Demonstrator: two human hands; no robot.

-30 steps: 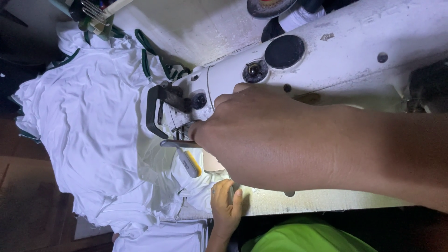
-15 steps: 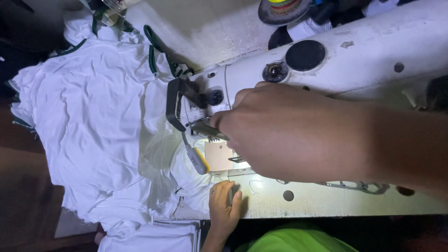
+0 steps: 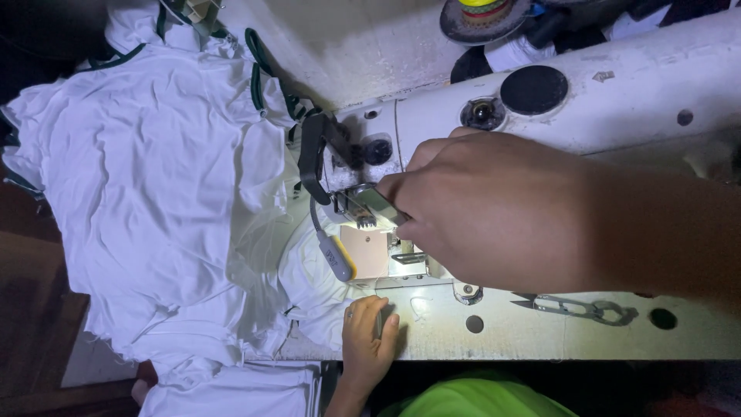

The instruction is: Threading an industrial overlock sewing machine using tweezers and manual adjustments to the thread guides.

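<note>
Right hand (image 3: pixel 494 208) fingers pinch small metal tool (image 3: pixel 378 202) at needle of sewing machine (image 3: pixel 617 100). Left hand (image 3: pixel 369 332) lies flat, fingers loose, on white cloth (image 3: pixel 154 185) at worktop (image 3: pixel 540 332) edge. Cloth soft, light, likely slippery; hold near seam.

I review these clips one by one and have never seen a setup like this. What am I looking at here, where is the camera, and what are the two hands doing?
The camera sits on the person's head and looks straight down, so the person's own body is at the bottom edge. The long white machine is a sewing machine; its needle end is near the middle, lit by a small lamp. The right hand reaches across from the right and grips a small metal tool at the needle area; what kind of tool it is I cannot tell. The left hand lies at the front edge of the pale table, beside the white cloth. A big heap of white garments with dark green trim fills the left side. A pair of small thread snips lies on the table, untouched.
</note>
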